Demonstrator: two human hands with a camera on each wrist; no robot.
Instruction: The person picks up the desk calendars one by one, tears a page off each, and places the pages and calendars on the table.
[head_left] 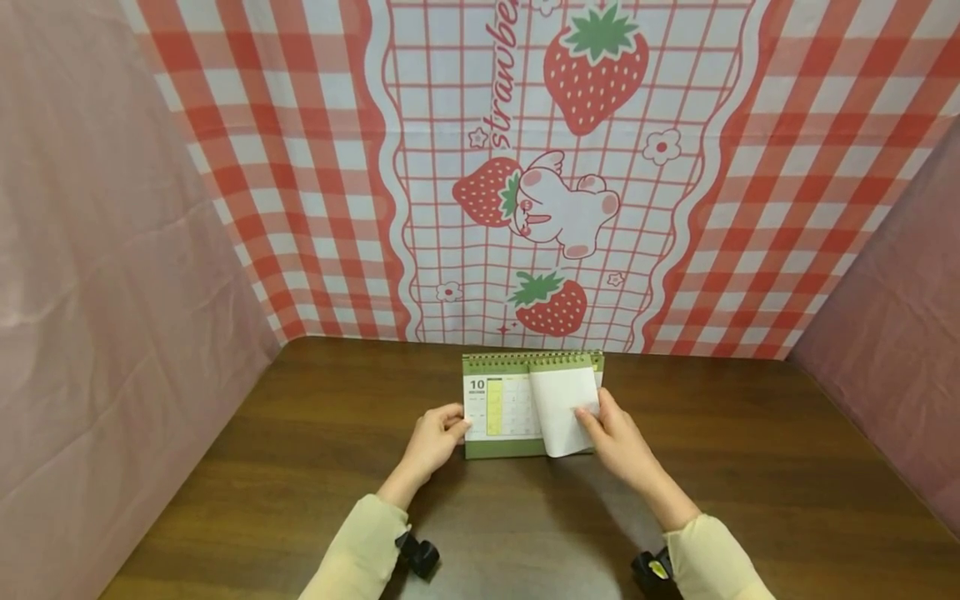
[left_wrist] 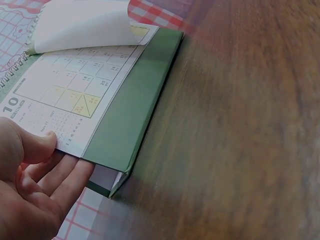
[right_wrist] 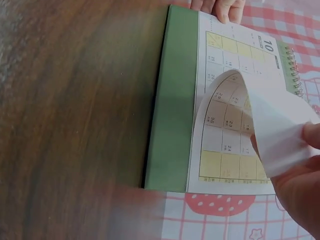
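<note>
A green spiral-bound desk calendar point(head_left: 505, 448) stands tilted on the wooden table, its page marked 10 facing up. One calendar page point(head_left: 562, 410) is lifted and curled over toward the right, so its blank white back shows. My right hand point(head_left: 621, 436) pinches that page, thumb on the white side and fingers behind it. At the calendar's left edge, my left hand point(head_left: 437, 437) grips the board. In the left wrist view the thumb of this left hand point(left_wrist: 30, 175) lies on the front and the other fingers reach behind. Under the lifted page, more date squares show in the right wrist view.
The brown wooden table point(head_left: 315, 500) spreads around the calendar. A red-and-white checked cloth point(head_left: 315, 167) with strawberries hangs right behind it. Pink cloth point(head_left: 112, 250) closes off both sides. A small black wrist camera point(head_left: 417, 556) sits at the left sleeve, another point(head_left: 651, 571) at the right.
</note>
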